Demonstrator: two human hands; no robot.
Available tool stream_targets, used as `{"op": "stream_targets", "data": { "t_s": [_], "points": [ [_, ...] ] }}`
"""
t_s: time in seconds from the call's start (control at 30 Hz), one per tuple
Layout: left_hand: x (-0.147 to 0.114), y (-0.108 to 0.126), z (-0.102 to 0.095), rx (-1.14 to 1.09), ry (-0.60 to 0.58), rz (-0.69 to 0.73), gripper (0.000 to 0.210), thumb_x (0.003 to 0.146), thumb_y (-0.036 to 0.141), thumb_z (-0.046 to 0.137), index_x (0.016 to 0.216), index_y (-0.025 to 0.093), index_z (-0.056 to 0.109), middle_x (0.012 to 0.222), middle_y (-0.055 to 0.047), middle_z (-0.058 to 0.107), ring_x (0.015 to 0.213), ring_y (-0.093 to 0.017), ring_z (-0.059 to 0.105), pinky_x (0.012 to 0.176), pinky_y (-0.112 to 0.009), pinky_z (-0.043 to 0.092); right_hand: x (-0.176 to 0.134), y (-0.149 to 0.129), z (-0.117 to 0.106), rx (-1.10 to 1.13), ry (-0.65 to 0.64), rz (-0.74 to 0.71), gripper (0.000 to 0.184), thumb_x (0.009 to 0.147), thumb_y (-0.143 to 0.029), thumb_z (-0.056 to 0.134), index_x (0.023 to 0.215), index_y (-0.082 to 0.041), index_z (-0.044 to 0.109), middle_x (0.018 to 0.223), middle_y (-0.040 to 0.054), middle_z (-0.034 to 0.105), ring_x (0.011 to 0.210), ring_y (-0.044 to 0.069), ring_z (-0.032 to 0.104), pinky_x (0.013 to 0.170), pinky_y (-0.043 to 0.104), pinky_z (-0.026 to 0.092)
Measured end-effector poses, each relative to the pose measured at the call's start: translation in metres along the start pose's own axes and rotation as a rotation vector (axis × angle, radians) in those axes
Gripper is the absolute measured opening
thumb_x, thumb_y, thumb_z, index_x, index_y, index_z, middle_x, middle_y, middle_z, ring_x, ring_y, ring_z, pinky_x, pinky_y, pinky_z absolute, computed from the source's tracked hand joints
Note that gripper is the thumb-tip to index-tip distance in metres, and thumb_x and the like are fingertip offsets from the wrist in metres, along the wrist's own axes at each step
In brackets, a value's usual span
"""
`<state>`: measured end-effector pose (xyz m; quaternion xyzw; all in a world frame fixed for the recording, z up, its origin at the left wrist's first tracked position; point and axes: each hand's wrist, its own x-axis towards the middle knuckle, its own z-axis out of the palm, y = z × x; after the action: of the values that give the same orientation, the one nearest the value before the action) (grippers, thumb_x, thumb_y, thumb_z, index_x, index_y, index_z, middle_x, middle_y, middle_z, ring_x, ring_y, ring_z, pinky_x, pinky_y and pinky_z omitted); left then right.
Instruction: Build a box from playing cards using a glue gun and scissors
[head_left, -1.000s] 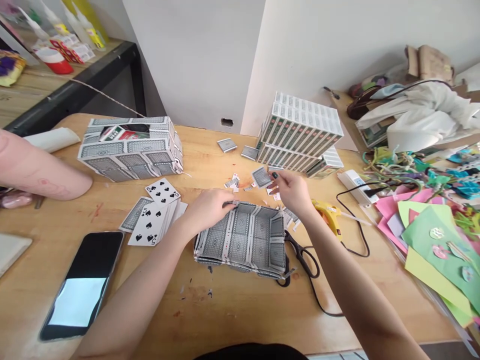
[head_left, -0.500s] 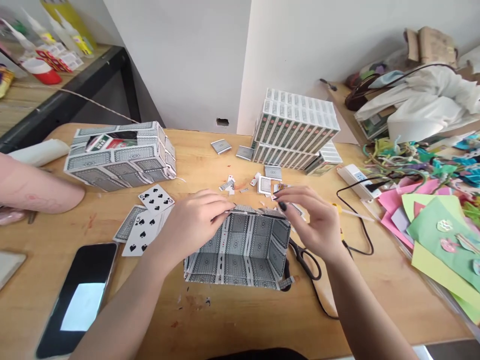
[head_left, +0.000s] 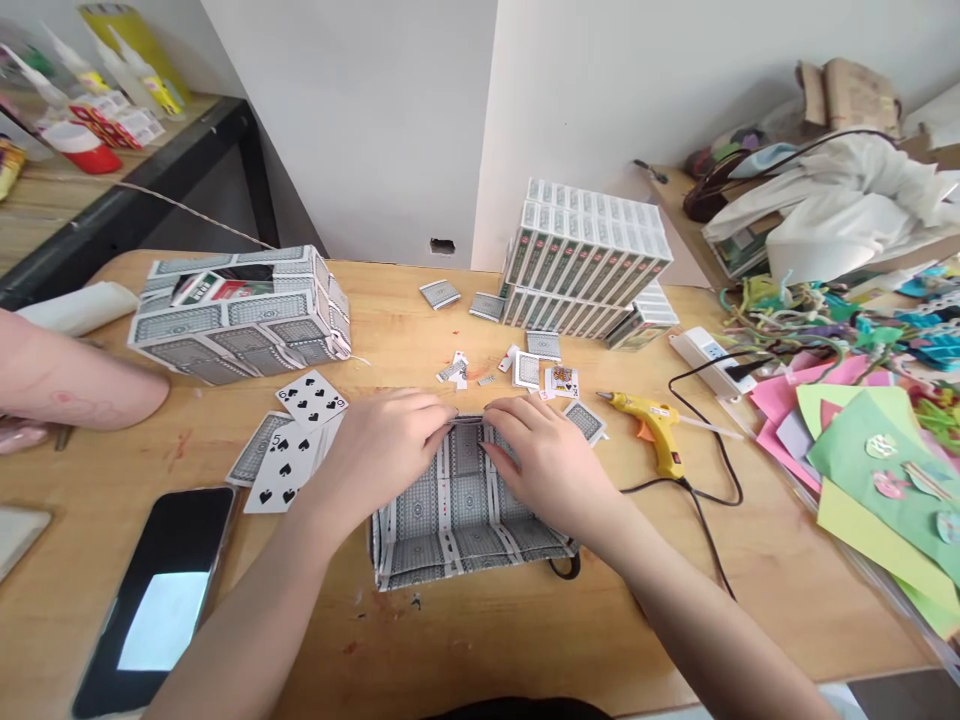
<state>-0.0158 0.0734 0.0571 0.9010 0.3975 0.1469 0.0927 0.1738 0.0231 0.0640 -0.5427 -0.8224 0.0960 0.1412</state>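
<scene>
A box made of playing cards [head_left: 469, 495] lies in front of me, its open side toward me and grey patterned card backs lining the inside. My left hand [head_left: 401, 435] pinches its far upper edge near the middle. Close beside it, my right hand [head_left: 544, 450] grips the same edge, thumb inside and fingers over the top. The box's right part is hidden behind my right hand. A black scissor handle [head_left: 568, 567] pokes out under the right front corner.
A finished-looking card box [head_left: 232, 315] stands at left, with loose cards [head_left: 289, 465] and a phone [head_left: 161, 590] nearer. Stacked card packs [head_left: 589, 245] stand behind. At right lie a yellow glue gun [head_left: 652, 430] and a power strip [head_left: 709, 360]. Another person's arm [head_left: 82, 375] rests at far left.
My right hand has moved left along the box's far edge and closed on it, beside my left hand. The glue gun has come into fuller view, and more of the scissors is covered.
</scene>
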Motion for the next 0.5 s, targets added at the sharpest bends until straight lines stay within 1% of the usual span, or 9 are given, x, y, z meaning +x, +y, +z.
{"op": "stream_targets", "data": {
  "t_s": [0.13,0.2,0.27,0.37,0.43,0.5],
  "points": [
    [0.004,-0.001,0.006,0.017,-0.151,-0.062,0.018,0.083,0.024,0.049,0.076,0.022,0.065,0.072,-0.001,0.065,0.073,-0.019,0.061,0.059,-0.029,0.041,0.015,-0.002,0.011,-0.049,-0.17,0.039,0.016,0.084,-0.017,0.049,0.095,-0.015,0.06,0.096,0.009,0.062,0.093,0.022,0.054,0.079,0.035,0.045],
    [0.006,-0.001,0.007,-0.017,-0.18,-0.103,0.012,0.082,0.023,0.05,0.078,0.023,0.062,0.076,0.001,0.066,0.074,-0.019,0.061,0.058,-0.029,0.04,0.02,-0.001,0.016,-0.076,-0.207,0.043,0.015,0.083,-0.013,0.048,0.091,-0.015,0.06,0.094,0.0085,0.062,0.091,0.021,0.055,0.078,0.034,0.044],
    [0.007,0.0,0.007,-0.083,-0.171,-0.135,0.009,0.08,0.021,0.052,0.085,0.024,0.059,0.083,0.002,0.066,0.078,-0.019,0.061,0.06,-0.028,0.04,0.024,-0.001,0.019,-0.094,-0.214,0.039,0.014,0.081,-0.01,0.048,0.087,-0.015,0.061,0.092,0.0086,0.063,0.09,0.021,0.055,0.078,0.033,0.044],
    [0.008,0.0,0.009,-0.189,-0.171,-0.144,0.013,0.079,0.018,0.051,0.089,0.024,0.057,0.09,0.002,0.066,0.083,-0.017,0.06,0.067,-0.029,0.042,0.028,-0.001,0.023,-0.073,-0.209,0.045,0.017,0.082,-0.009,0.047,0.084,-0.015,0.062,0.09,0.0089,0.063,0.09,0.02,0.055,0.078,0.033,0.044],
    [0.009,-0.001,0.011,-0.227,-0.194,-0.152,0.014,0.079,0.018,0.051,0.088,0.024,0.06,0.092,0.003,0.066,0.085,-0.017,0.06,0.07,-0.029,0.043,0.03,0.001,0.024,-0.004,-0.196,0.059,0.02,0.082,-0.008,0.045,0.083,-0.015,0.064,0.089,0.0084,0.065,0.09,0.019,0.057,0.079,0.032,0.044],
    [0.009,-0.001,0.013,-0.236,-0.213,-0.171,0.014,0.08,0.02,0.051,0.087,0.025,0.062,0.093,0.003,0.067,0.085,-0.018,0.061,0.072,-0.03,0.043,0.029,0.006,0.02,0.135,-0.169,0.035,0.021,0.081,-0.007,0.047,0.084,-0.016,0.066,0.092,0.007,0.066,0.091,0.017,0.059,0.08,0.031,0.046]
  ]
}}
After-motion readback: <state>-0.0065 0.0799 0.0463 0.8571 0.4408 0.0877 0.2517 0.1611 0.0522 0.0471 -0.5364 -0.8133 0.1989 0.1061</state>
